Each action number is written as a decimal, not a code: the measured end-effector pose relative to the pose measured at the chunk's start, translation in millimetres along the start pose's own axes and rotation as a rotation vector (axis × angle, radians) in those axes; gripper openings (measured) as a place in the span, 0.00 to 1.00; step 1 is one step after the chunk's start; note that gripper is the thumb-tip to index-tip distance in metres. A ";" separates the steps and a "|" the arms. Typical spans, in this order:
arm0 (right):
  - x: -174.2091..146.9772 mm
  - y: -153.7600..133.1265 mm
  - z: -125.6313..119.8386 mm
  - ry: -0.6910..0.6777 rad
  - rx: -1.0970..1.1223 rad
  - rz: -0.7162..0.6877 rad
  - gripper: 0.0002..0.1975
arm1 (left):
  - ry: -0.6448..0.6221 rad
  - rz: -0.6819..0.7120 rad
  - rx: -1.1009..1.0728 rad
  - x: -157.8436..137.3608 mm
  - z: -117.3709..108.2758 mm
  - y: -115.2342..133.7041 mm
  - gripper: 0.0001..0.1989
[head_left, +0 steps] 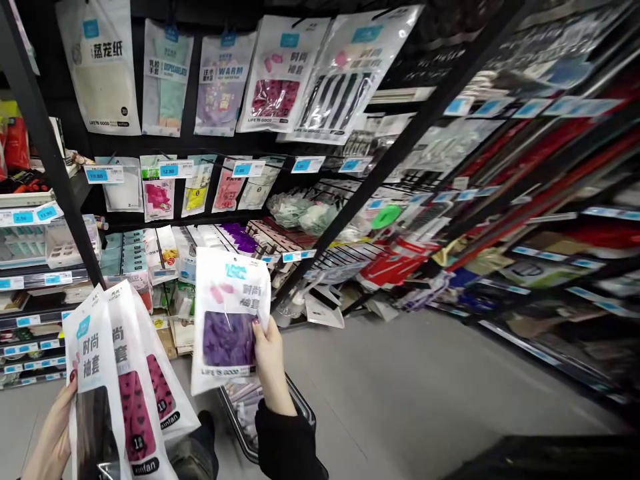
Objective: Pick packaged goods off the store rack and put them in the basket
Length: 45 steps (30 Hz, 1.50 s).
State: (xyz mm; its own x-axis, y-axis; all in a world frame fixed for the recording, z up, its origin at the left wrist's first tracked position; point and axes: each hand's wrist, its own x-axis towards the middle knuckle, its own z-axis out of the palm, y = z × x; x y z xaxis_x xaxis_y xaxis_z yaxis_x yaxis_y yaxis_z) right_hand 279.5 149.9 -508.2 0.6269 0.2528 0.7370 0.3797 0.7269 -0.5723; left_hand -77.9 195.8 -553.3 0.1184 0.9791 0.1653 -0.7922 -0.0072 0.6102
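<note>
My left hand [54,423] grips a fan of white-topped sleeve cover packets at the lower left. In front is a packet with dark sleeves [95,360]; behind it are a pink heart-patterned packet [136,407] and another pink packet [163,387], partly covered. My right hand [270,363] pinches the right edge of a purple sleeve cover packet [229,337], held upright with its printed front towards me. Similar packets hang on the rack ahead: a pink one [277,97] and a black-and-white striped one [337,97].
A black-rimmed basket [306,408] with packaged goods stands on the grey floor [380,380] below my right forearm. Slanting black rack posts [400,143] cross the view. Packed shelves [560,250] line the right, blurred. Price tags [175,169] edge the rack.
</note>
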 end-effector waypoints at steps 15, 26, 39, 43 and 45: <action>-103.9 12.9 57.6 -0.623 0.228 0.092 0.22 | 0.127 0.094 0.252 2.2 8.5 -26.8 0.22; -132.6 25.5 45.8 -0.820 0.338 0.300 0.33 | 0.048 -0.038 0.360 27.8 -36.8 -43.9 0.13; -119.8 9.8 27.6 -0.499 -0.109 0.115 0.24 | -0.058 -0.049 0.345 41.4 -26.4 -57.4 0.11; -125.0 -32.8 25.9 -0.497 -0.384 -0.054 0.15 | -0.094 -0.012 0.404 49.1 -24.1 -53.1 0.14; -132.9 -49.8 33.7 -0.623 -0.508 -0.018 0.15 | -0.094 -0.010 0.418 51.3 -22.5 -52.9 0.14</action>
State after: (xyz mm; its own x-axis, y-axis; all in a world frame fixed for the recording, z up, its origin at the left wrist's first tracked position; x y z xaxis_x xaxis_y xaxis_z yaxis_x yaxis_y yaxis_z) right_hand 154.4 101.6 -565.5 0.1804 0.6626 0.7269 0.7433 0.3921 -0.5420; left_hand -43.4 251.0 -594.6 0.1943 0.9569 0.2158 -0.4821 -0.0984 0.8706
